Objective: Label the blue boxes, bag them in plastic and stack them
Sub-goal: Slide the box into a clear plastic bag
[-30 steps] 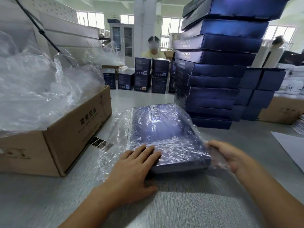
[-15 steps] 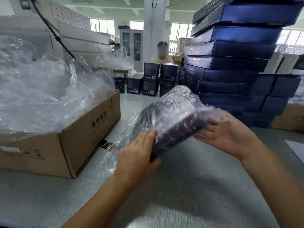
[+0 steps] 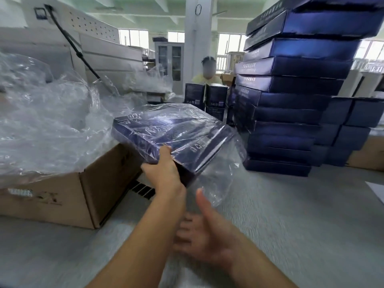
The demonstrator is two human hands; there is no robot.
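The left hand is gripping the near edge of a blue box that is sitting inside a clear plastic bag, its fingers clamping the box through the film. The box is hanging in the air above the grey surface, tilted, with its far left end reaching over the corner of a cardboard carton. The bag's loose end is trailing down past the box's near right side. Just below that loose end the right hand is hovering with its fingers released and spread, thumb pointing up, holding nothing. It is blurred, and I cannot tell whether the thumb tip is touching the film. The carton on the left is brimming with crumpled clear film, which is spilling over its rim. Beside the carton's near corner, a strip of black-barred labels is lying flat on the surface under the raised box. To the right, a tall stack of blue boxes is standing on the surface, leaning slightly out of line, and a lower pile of dark boxes is butting against it further right. At the far end of the surface, a few smaller dark boxes are standing upright, and behind them a person in a yellow top is sitting beside a white pillar.
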